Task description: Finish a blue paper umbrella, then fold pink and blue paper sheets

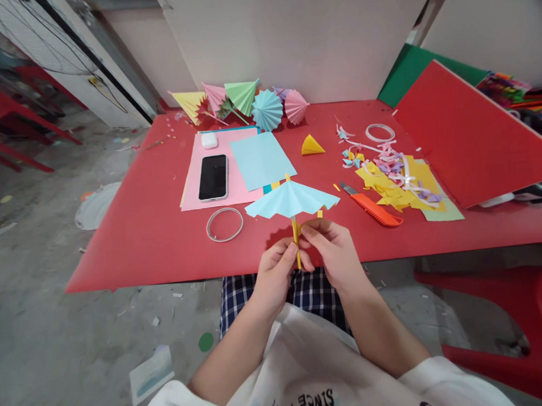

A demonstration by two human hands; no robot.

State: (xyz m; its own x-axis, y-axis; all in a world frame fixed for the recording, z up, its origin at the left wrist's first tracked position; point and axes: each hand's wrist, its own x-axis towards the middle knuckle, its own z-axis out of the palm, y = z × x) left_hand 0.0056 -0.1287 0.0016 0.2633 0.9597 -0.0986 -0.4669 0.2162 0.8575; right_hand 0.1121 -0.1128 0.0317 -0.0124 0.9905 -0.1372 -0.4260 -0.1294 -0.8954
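A light blue paper umbrella (pixel 291 199) with a yellow stick (pixel 296 245) stands upright at the near edge of the red table (pixel 153 234). My left hand (pixel 275 275) pinches the lower part of the stick, fingers closed. My right hand (pixel 333 253) pinches the stick just under the canopy, fingers closed too. Both hands hover over the table's front edge, above my lap.
A black phone (pixel 213 177) lies on pink paper (pixel 192 189), next to a blue sheet (pixel 261 159). A tape ring (pixel 224 224) sits near left. An orange knife (pixel 372 208), yellow scraps (pixel 392 189), a yellow cone (pixel 311 145) and several finished umbrellas (pixel 246 100) lie farther back.
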